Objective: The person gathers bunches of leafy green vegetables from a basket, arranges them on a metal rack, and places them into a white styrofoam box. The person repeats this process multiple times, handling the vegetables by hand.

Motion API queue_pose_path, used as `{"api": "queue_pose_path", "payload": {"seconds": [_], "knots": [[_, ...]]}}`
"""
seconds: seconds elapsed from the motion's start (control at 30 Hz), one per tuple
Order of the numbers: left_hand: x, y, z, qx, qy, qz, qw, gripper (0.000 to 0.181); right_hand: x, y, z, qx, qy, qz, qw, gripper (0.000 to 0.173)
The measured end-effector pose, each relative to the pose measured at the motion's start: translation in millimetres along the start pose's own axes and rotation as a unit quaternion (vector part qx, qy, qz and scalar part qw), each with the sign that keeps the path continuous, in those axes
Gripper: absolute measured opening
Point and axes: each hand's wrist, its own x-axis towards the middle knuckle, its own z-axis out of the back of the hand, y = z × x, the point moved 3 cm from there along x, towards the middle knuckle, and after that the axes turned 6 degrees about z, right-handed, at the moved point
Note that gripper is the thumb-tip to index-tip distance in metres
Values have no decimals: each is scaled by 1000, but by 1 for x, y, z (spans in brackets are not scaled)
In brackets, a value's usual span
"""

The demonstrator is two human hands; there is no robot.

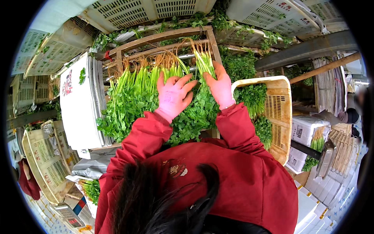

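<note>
Rooted cilantro-like leafy herbs (128,102) lie in a row on a rack with a rusty metal frame (163,35), roots away from me and leaves toward me. My left hand (175,95), in a pink glove with bare-looking fingertips, rests over the stems at the middle of the row, fingers spread. My right hand (218,84), gloved alike, has its thumb and fingers around a small bunch of stems (203,61) at the row's right end. The roots of this bunch stick out beyond the hand. Its leaves lie below, between my hands.
A stack of newspaper sheets (81,102) stands left of the herbs. On the right is a yellowed plastic basket (279,117) holding more herbs. Slatted crates (125,14) line the far side. A metal beam (306,49) crosses at upper right, and a scale (68,215) sits at lower left.
</note>
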Motion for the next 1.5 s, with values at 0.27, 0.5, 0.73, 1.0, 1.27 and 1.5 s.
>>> {"api": "queue_pose_path", "payload": {"seconds": [0.27, 0.5, 0.73, 1.0, 1.27, 1.5], "knots": [[-33, 45, 5, 54, -40, 96, 993, 20, 19, -13, -41, -212, 66, -51, 974, 66], [-43, 48, 9, 54, -62, 117, 990, 23, 18, -15, -44, -251, 88, 13, 964, 69], [-40, 47, -3, 46, -39, 118, 991, 29, 14, 36, -76, -443, 145, 148, 872, 26], [-9, 41, -26, 107, 90, 84, 987, 51, -18, 43, -48, -318, 143, 318, 882, 7], [-10, 48, -37, 99, 80, 59, 990, 40, 8, 107, 30, 291, 97, -176, 935, 54], [-29, 43, -4, 67, 24, 86, 994, 50, 7, 4, -57, -384, 121, 23, 915, 78]]}}
